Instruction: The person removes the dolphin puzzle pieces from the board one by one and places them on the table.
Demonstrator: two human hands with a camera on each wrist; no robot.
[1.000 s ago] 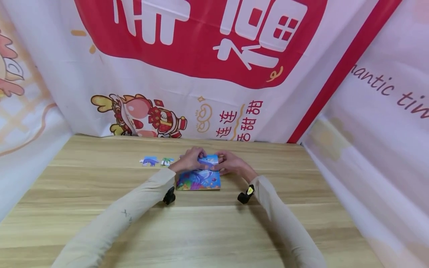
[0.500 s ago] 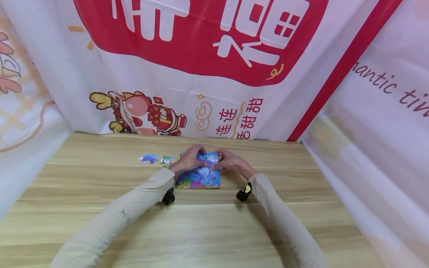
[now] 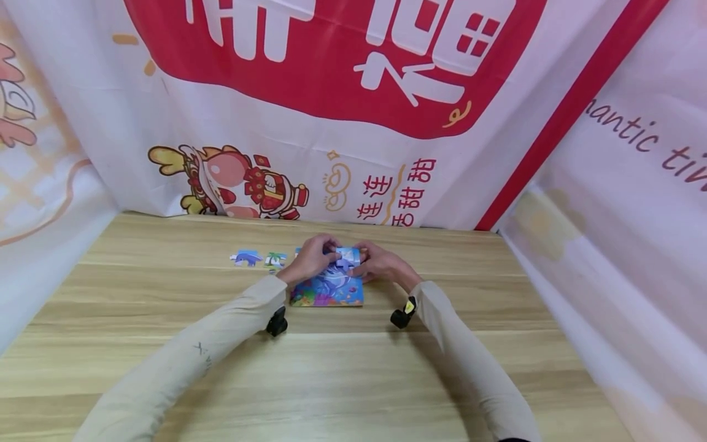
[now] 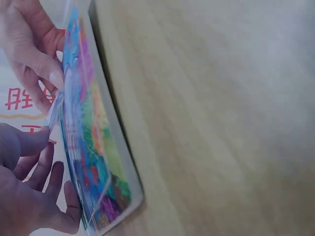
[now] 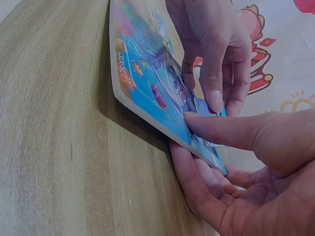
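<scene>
A colourful jigsaw puzzle board [image 3: 326, 294] with a dolphin and sea-life picture lies at the far middle of the table. Above its upper right part, my left hand [image 3: 310, 259] pinches a jigsaw piece [image 4: 56, 112] between thumb and fingertips; the piece stands tilted against the picture. My right hand [image 3: 383, 263] grips the board's right edge. In the right wrist view the right thumb [image 5: 221, 129] presses on top and the other fingers lie under the edge. Part of the picture's upper left is hidden behind the left hand.
Two loose jigsaw pieces lie left of the board, one with a purple dolphin shape [image 3: 247, 258] and one with a palm tree [image 3: 274, 259]. A printed cloth [image 3: 331, 110] hangs behind the wooden table [image 3: 342, 380], with more cloth at both sides.
My left thumb and fingers have shifted slightly away from me, and more of the jigsaw piece shows between the hands. The right hand still grips the board's edge. The loose pieces stay put.
</scene>
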